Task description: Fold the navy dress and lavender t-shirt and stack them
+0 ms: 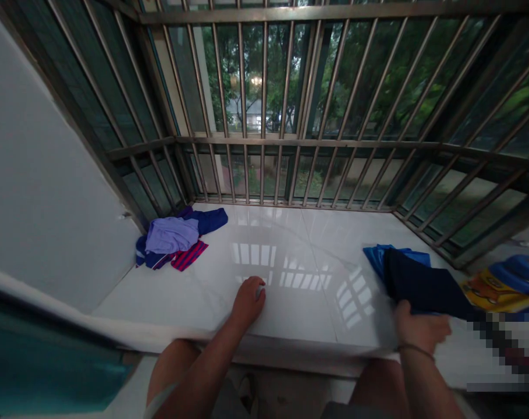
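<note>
My left hand rests low over the white tiled sill, its fingers loosely curved and a gap showing between thumb and fingertips; nothing is seen in it. My right hand, a little blurred and with a thin band at the wrist, is at the near edge of a dark navy folded cloth. Its thumb and fingers are spread apart, with the thumb against the cloth's edge; whether it presses on the cloth I cannot tell. Under the navy cloth lies a bright blue cloth, partly covered.
At the left end of the sill is a loose heap with a lilac cloth, a navy cloth and a red-striped cloth. A yellow container with a blue lid stands right. Metal bars enclose the back.
</note>
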{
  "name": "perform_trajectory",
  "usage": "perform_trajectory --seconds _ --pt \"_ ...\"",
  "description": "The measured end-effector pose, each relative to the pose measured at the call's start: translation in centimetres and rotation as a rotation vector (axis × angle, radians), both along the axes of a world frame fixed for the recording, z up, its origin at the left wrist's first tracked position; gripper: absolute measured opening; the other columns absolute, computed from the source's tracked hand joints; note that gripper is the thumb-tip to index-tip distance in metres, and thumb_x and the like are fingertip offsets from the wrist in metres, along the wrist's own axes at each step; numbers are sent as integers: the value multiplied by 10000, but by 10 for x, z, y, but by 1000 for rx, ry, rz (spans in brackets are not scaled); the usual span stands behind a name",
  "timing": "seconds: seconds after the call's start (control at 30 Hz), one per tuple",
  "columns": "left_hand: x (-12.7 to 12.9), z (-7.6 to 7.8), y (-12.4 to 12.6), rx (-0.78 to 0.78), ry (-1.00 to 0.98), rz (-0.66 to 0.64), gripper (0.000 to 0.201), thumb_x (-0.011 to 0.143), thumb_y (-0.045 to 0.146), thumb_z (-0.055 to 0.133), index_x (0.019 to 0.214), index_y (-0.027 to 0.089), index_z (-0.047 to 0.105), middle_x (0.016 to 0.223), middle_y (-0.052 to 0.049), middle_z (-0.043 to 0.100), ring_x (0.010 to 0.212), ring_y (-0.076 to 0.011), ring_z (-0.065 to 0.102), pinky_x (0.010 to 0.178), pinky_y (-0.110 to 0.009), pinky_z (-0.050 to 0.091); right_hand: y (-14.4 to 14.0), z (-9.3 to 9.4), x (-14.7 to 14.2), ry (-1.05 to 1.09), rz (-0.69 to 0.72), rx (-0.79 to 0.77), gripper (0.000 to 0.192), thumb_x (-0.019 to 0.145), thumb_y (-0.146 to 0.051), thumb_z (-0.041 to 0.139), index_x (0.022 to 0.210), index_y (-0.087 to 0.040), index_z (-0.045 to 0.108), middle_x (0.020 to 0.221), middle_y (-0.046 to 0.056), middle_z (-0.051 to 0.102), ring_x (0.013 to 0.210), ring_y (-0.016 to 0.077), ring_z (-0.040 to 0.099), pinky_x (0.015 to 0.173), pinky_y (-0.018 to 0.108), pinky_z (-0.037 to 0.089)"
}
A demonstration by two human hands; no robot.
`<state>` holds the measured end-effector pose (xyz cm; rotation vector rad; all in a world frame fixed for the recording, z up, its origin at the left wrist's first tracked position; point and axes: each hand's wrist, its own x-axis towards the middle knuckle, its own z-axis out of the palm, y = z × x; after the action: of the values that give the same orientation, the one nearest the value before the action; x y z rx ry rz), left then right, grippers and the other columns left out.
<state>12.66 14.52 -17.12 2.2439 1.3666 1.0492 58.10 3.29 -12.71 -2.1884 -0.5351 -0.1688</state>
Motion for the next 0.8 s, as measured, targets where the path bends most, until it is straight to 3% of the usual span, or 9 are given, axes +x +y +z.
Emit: perform_trajectory --seconds 0.07,0.17,0.23,0.3,0.43,0.53,0.63,0.7,0.8 --pt "-1 1 2 10 13 -9 234 933 146 584 1130 215 690 1182 -103 754 1155 -261 726 1083 -489 606 -2 -23 -55 -148 177 -18 1035 922 -573 589 1725 -48 201 1695 415 314 1634 527 290 1255 730 339" --pt "-14 11 12 13 63 -6 241 945 156 572 1144 209 697 1218 -101 754 1176 -239 736 1075 -448 619 -5 -52 -130 -396 516 14 836 991 -530 539 1634 -14 398 1617 359 494 1532 472 480 1235 651 430" --pt "-33 26 28 10 120 16 263 962 165 559 1182 195 701 1267 -119 747 1223 -245 726 1104 -441 603 -8 -62 -160 -517 745 -8 552 1047 -426 515 1486 -103 603 1469 249 675 1368 377 641 1188 559 496" --pt "-60 49 51 7 193 44 304 972 165 551 1234 183 703 1359 -142 727 1320 -272 686 1173 -459 553 -11 -63 -173 -560 854 -42 350 1059 -325 513 1302 -194 727 1339 140 766 1236 294 709 1147 474 520" --pt "-124 104 111 -25 337 161 412 924 130 582 1320 135 695 1565 -203 631 1460 -365 593 1237 -530 478 -15 -57 -171 -593 859 -60 312 1019 -244 533 1220 -203 769 1316 100 785 1212 267 713 1122 431 519" --pt "-170 135 149 -55 417 319 558 869 94 571 1421 46 638 1634 -317 531 1537 -466 487 1239 -725 388 -16 -56 -169 -611 853 -56 334 993 -214 539 1234 -199 770 1338 92 781 1219 267 709 1127 429 511" --pt "-204 146 167 -116 629 357 601 875 92 529 1463 65 644 1604 -301 574 1586 -482 417 1245 -794 286 -16 -56 -172 -592 837 -53 350 974 -194 542 1233 -208 776 1339 90 782 1222 268 709 1124 430 510" --pt "-216 147 170 -167 751 345 566 865 108 543 1410 66 692 1478 -306 673 1521 -488 503 1247 -775 268 -16 -56 -174 -574 835 -55 366 961 -183 546 1240 -213 780 1346 88 780 1226 269 708 1125 432 510" --pt "-220 147 167 -220 777 359 386 827 157 628 1170 66 778 1161 -309 786 1264 -505 694 1187 -768 331 -17 -54 -176 -555 839 -67 387 947 -166 548 1249 -217 784 1356 87 776 1236 269 705 1132 434 508"
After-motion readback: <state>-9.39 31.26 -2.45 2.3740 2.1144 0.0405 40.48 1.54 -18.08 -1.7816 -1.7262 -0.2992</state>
